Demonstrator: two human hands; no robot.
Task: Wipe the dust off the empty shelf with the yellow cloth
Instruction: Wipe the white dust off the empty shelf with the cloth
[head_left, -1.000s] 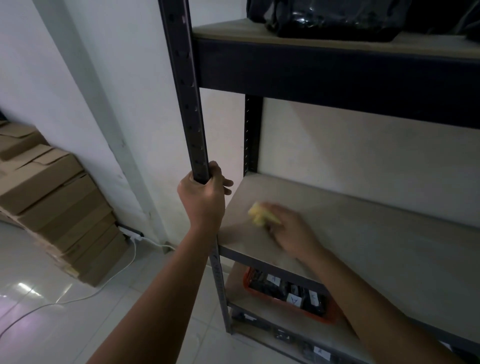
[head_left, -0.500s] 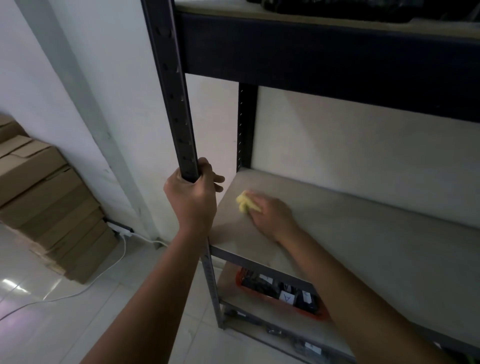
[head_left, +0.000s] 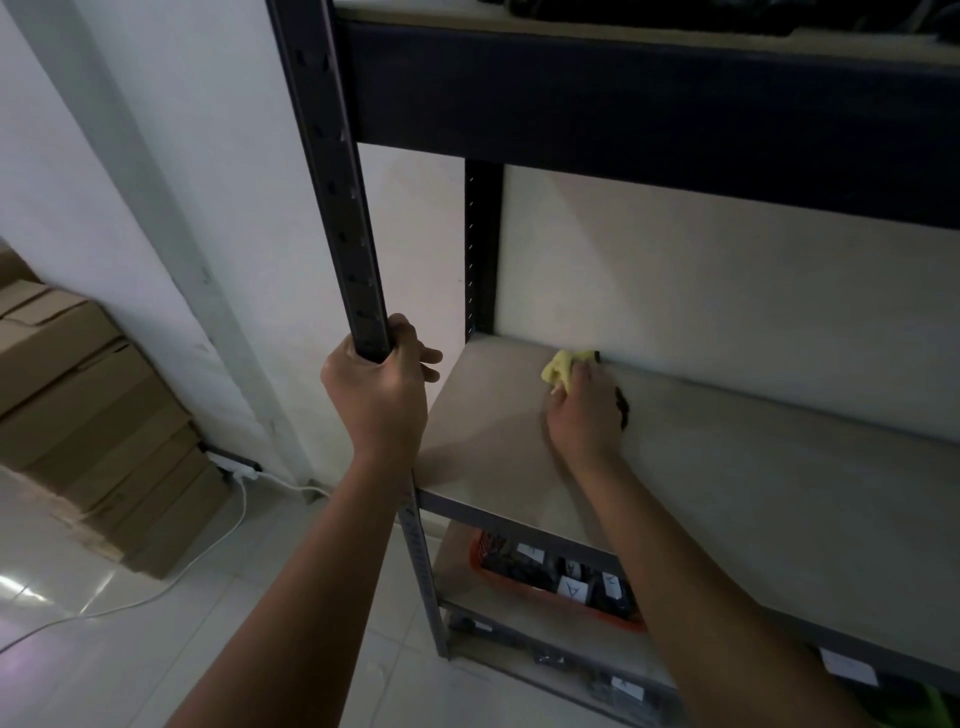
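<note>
Yellow cloth (head_left: 562, 372), crumpled, bunched under right hand (head_left: 587, 415) on shelf (head_left: 753, 499).

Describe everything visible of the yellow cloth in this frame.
The yellow cloth is a small, soft-looking rag, pale yellow and crumpled into folds. It lies on the empty shelf near the back left corner, close to the wall. The right hand holds it against the board; most of it is hidden beneath the fingers.
</note>
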